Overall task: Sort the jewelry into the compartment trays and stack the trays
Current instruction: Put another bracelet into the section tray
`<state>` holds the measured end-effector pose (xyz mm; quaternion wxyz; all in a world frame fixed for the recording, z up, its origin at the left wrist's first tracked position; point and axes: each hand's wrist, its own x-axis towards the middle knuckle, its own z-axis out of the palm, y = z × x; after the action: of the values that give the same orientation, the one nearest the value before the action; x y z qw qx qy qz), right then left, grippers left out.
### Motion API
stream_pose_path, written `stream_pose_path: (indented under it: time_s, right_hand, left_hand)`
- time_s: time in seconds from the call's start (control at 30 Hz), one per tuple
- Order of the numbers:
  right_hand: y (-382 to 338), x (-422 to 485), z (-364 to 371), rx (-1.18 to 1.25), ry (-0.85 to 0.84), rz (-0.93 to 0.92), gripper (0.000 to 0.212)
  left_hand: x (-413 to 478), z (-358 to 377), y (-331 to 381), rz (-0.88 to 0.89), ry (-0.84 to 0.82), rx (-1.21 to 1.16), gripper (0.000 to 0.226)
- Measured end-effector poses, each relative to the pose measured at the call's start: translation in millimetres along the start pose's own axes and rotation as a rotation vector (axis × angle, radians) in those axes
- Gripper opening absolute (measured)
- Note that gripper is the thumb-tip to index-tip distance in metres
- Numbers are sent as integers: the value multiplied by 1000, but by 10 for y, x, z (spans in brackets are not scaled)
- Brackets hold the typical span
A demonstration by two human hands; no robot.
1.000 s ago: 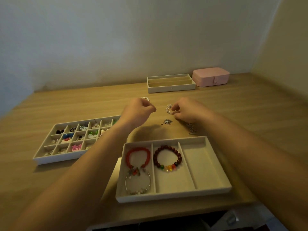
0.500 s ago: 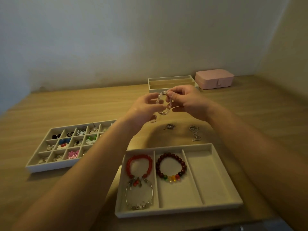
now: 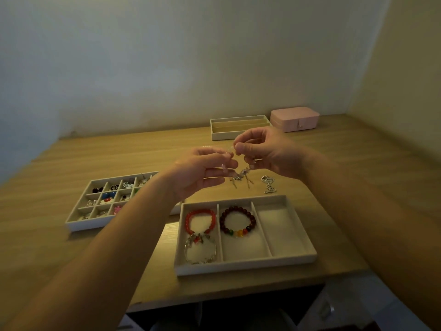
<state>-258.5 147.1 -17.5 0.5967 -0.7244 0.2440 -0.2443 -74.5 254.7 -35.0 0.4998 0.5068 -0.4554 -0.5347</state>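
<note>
Above the middle of the desk, at twelve o'clock from the near tray, your left hand (image 3: 202,168) and right hand (image 3: 270,154) meet in the air, and both pinch the same pale bracelet (image 3: 242,172). Your right thumb and forefinger grip it at the top, and the curled fingers of your left hand hold it lower down. It is a strand of clear and pinkish beads with small silver charms dangling from its lower end, but motion blur hides the finer detail. The three-slot tray (image 3: 245,265) lies below your hands. Its left slot holds a red bracelet (image 3: 189,222) and, at six o'clock from that, a silver bangle (image 3: 201,260). Its middle slot holds a dark bead bracelet (image 3: 237,222) with coloured beads at its near side. At nine o'clock from this tray sits a grid tray (image 3: 81,226) with small pieces in its cells. A silver chain (image 3: 268,185) lies loose on the wood at five o'clock from your right hand. Far back, at twelve o'clock, a long-slot tray (image 3: 222,136) stands beside a pink case (image 3: 294,119). The wooden desk (image 3: 59,259) sits in a corner of plain pale walls (image 3: 191,56) under dim light.
</note>
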Motion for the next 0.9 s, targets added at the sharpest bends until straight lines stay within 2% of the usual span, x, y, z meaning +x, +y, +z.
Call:
stream_pose_path:
  time_s: [0.1,0.33,0.53,0.77,0.9]
  right_hand:
    - [-57,-86,15,15,-27,7,25]
    - [-259,-232,-1,-29,-73,-10,28]
    - [-359,-300,67,-146,-61,-44,30]
    - [-360,-400,76,-414,-85,30,20]
    - [-289,-463,125,-445,-106,61,17]
  left_hand:
    - [-117,35,34,-8,-15,26,37]
    - [-301,82,65,-13,8,-5,14]
    - [-394,195,94,-4,-14,6,38]
    - [-505,200,100,-22,-15,-8,31]
    - [-605,230,46,-70,-4,-72,34]
